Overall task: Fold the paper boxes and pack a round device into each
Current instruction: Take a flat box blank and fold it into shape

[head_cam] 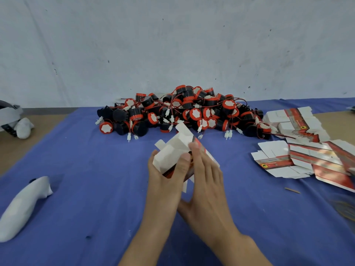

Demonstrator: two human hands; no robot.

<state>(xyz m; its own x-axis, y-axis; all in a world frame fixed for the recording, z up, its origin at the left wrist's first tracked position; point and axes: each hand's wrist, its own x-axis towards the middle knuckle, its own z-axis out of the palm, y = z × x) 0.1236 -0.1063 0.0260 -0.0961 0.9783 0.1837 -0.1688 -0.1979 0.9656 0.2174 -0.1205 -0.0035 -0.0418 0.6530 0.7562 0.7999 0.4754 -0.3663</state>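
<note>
Right hand (pixel 207 181) up close, fingers straight, pressing the box (pixel 172 150) square. Left hand (pixel 165 177) curls round its base to steady it, just short of the round devices (pixel 182 112).

Only 1 view, from a camera worn on the person's head. It faces forward and down over a table under a blue cloth (pixel 96 189), toward a pale wall (pixel 172 45) that fills the upper part. The wide lens takes in the table from side to side. Nearest, low and central, are the left hand (pixel 165 181) and right hand (pixel 207 181), both on a paper box (pixel 172 152), with the forearms entering from the bottom edge. A pile of round devices (pixel 182 112) lies farther off, at the table's far side. Flat boxes (pixel 299 158) sit at the right edge.
</note>
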